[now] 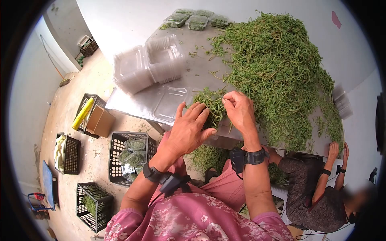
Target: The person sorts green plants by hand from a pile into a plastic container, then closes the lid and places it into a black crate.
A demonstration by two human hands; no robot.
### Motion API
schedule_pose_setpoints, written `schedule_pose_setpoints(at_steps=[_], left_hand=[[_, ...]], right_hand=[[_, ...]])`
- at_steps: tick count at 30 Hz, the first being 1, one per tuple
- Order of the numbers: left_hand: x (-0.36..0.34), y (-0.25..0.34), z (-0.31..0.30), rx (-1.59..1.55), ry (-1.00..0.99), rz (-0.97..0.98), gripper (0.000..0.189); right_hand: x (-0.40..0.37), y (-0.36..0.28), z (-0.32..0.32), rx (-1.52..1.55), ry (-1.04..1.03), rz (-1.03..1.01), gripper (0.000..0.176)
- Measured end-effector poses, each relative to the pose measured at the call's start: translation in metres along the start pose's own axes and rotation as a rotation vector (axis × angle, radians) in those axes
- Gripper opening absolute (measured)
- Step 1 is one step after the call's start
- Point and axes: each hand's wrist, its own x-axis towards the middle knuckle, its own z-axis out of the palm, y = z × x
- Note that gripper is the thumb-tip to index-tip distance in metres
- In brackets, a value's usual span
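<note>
A small heap of leafy green sprigs (212, 105) fills one half of a clear plastic clamshell box at the table's near edge; its flat lid (171, 102) lies folded out to the left. My left hand (188, 127) rests on the left side of these greens, fingers stretched and spread. On their right side, my right hand (240, 110) is closed in a pinch, thumb and forefinger together at the edge of the sprigs. The box's filled half is mostly hidden under greens and hands. Right of my right hand rises a large pile of loose greens (277, 72).
Nested empty clamshells (148, 62) stand at the table's left. Several filled boxes (198, 22) sit at the far edge. A black crate (113, 156) with packed boxes and other crates stand on the floor. A co-worker (313, 188) sits at the right, hands at the table edge.
</note>
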Motion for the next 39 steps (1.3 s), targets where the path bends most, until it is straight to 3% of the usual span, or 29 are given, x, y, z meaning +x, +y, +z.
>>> schedule_pose_setpoints(at_steps=[11, 28, 35, 36, 39], left_hand=[[-0.028, 0.012, -0.004, -0.087, 0.134, 0.079, 0.031], [-0.022, 0.030, -0.001, -0.210, 0.180, 0.232, 0.022], [-0.016, 0.008, -0.016, -0.111, 0.344, 0.008, 0.029], [-0.015, 0.004, -0.017, -0.075, 0.442, -0.038, 0.028], [-0.020, -0.018, -0.011, -0.239, 0.495, -0.329, 0.031]], right_hand=[[-0.002, -0.008, 0.000, 0.040, -0.030, -0.008, 0.012], [-0.003, -0.017, -0.001, 0.150, -0.124, -0.063, 0.011], [-0.003, -0.016, -0.001, 0.170, -0.061, -0.039, 0.008], [-0.002, -0.013, 0.000, 0.155, -0.025, -0.062, 0.008], [-0.001, -0.008, 0.001, 0.146, 0.028, -0.093, 0.010]])
